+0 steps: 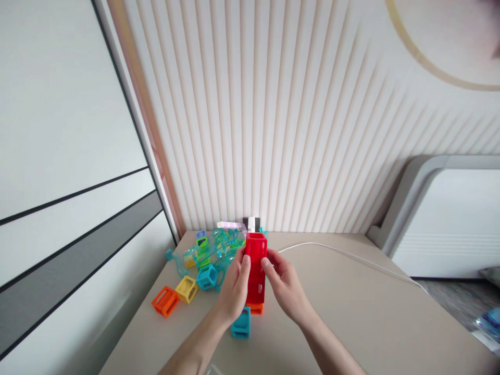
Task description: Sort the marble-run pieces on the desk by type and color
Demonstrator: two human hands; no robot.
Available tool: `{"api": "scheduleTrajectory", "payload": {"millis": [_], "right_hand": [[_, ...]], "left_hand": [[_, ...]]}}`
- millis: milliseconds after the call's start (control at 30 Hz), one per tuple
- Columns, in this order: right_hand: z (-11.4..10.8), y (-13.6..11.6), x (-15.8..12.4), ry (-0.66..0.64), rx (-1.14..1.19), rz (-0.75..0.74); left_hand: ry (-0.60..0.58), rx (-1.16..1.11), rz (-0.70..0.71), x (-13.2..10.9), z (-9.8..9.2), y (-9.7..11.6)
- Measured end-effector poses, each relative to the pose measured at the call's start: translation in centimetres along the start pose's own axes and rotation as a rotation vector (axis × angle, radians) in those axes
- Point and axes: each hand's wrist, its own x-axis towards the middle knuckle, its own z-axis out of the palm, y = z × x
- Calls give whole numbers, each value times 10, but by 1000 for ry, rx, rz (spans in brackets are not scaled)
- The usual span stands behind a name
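Observation:
Both hands clasp a tall red block piece (256, 271) from its two sides. My left hand (235, 284) has its thumb along the left edge, and my right hand (286, 284) presses its thumb on the right edge. The piece is open at the top and has slots down its right side. An orange block (255, 309) shows just below it; whether they are joined I cannot tell. A blue open-frame block (240, 324) is below my left wrist's inner side, close to the orange one.
Left on the table (336, 307) are an orange block (165, 301), a yellow block (187, 289), a blue block (207, 276) and a heap of clear teal pieces (222, 245). A white cable (344, 252) crosses the right side. The ribbed wall (265, 114) stands behind.

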Motion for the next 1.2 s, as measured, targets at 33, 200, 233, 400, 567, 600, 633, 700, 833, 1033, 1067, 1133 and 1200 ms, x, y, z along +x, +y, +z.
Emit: {"api": "scheduleTrajectory", "payload": {"millis": [33,200,233,400,567,600,633,700,833,1033,1067,1133,1200], "right_hand": [[0,1,-2,14,26,12],[3,-3,-4,110,161,72],[3,-4,-5,127,184,84],[3,-6,-8,160,206,94],[1,-11,-9,114,172,78],[1,-12,-9,111,171,75],[1,-14,-10,113,170,71],[2,-15,-11,116,168,71],[3,-16,-14,123,164,80],[4,-16,-16,119,158,60],[4,-15,-16,116,146,54],[4,-10,-17,115,102,35],[6,-3,-21,132,40,14]], "left_hand": [[-15,-62,-44,-3,-1,-2],[-55,-182,-141,-11,-13,-5],[-64,-171,-145,-13,-14,-4],[-105,-123,-112,-28,-16,4],[-112,-54,-47,-34,-8,9],[-97,-47,-54,-34,-6,9],[-78,-42,-68,-34,-4,8],[-45,-44,-107,-33,0,6],[-46,-76,-139,-33,2,5],[-50,-114,-143,-35,0,9],[-46,-117,-143,-35,0,9],[-32,-115,-131,-33,-1,8],[3,-86,-89,-31,-2,5]]}}
